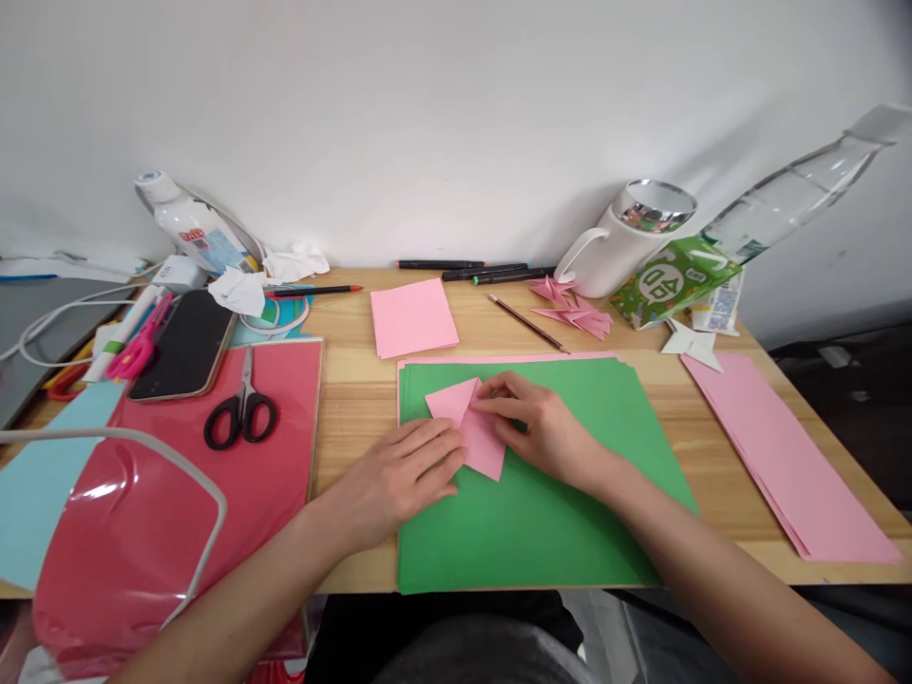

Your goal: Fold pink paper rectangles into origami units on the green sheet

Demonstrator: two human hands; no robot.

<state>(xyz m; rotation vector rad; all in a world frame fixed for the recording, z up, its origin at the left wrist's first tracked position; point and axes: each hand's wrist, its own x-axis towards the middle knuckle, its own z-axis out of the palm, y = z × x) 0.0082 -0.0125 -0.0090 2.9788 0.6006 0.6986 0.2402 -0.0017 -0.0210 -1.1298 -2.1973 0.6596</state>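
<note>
A partly folded pink paper square lies on a stack of green paper. My left hand rests flat with its fingers stretched over the paper's left part. From the right, my right hand pinches the upper edge of the pink paper between thumb and fingertips. The fingers hide part of the fold. Just behind the green stack sits a pile of pink squares. Pink folded paper pieces lie at the back, to the right.
Black-handled scissors and a phone lie on a red plastic-covered packet at left. A pencil, several pens, a white mug, a green box and a clear bottle stand or lie behind. Pink strips lie right.
</note>
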